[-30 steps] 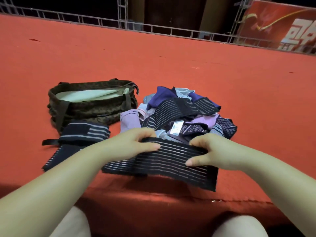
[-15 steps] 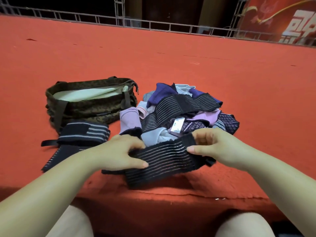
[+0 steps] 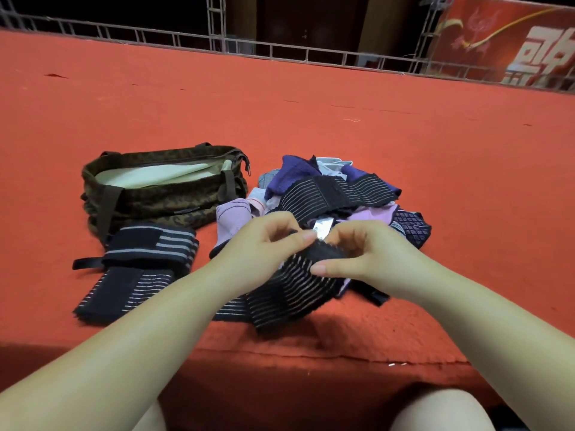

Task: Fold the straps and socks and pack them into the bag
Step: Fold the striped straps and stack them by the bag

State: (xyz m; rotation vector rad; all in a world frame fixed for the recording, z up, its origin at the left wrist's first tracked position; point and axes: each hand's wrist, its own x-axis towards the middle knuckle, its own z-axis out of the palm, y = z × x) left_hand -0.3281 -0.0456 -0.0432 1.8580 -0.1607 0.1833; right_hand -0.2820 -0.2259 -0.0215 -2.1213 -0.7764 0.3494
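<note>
Carpet (image 3: 342, 126), red and broad, carries everything. Next in size, the brown bag (image 3: 161, 197) sits open at the left, well apart from both hands; two folded straps (image 3: 137, 269) lie just in front of it, and the unsorted pile of socks and straps (image 3: 336, 194) lies beside it. Folding is the step in hand: the left hand (image 3: 264, 241) and right hand (image 3: 364, 256) each pinch the far end of a striped black strap (image 3: 289, 290), doubled over near the carpet's front edge. Next, I judge, the ends need aligning and pressing flat.
</note>
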